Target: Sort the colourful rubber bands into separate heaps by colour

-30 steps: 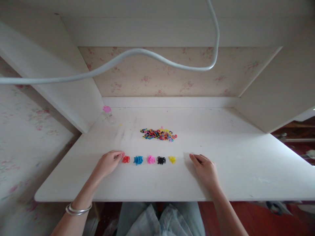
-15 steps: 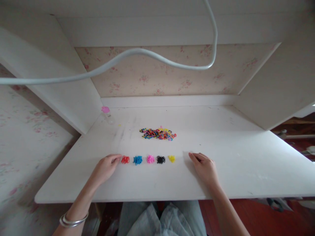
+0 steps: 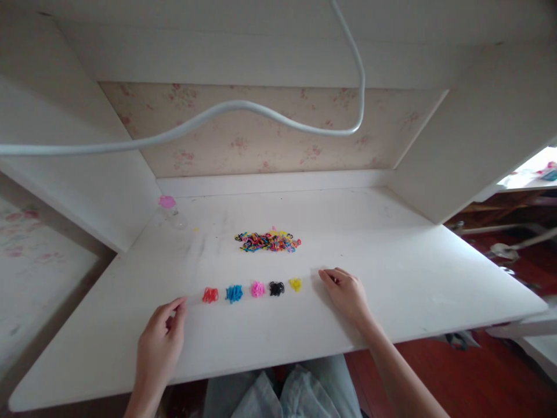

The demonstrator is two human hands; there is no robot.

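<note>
Small rubber bands lie on the white desk in a row of little piles: red bands point(image 3: 210, 295), blue bands point(image 3: 234, 293), pink bands point(image 3: 257, 288), black bands point(image 3: 277, 288) and yellow bands point(image 3: 296, 284). Behind the row is a larger heap of mixed-colour bands point(image 3: 268, 241). My left hand point(image 3: 162, 339) is to the left of the red pile and apart from it, thumb and fingertips pinched together with nothing showing between them. To the right of the yellow pile my right hand point(image 3: 346, 293) rests on the desk, fingers curled and closed, no band visible in them.
A clear container with a pink top point(image 3: 167, 201) stands at the desk's back left, near a stray yellow bit point(image 3: 195, 230). A white cable point(image 3: 243, 105) hangs across the upper view. White side panels point(image 3: 456, 128) flank the white desk point(image 3: 391, 255).
My left hand has drawn back from beside the red pile, leftward and toward me. My right hand keeps its place by the yellow pile. The camera view has turned slightly; the piles look unchanged.
</note>
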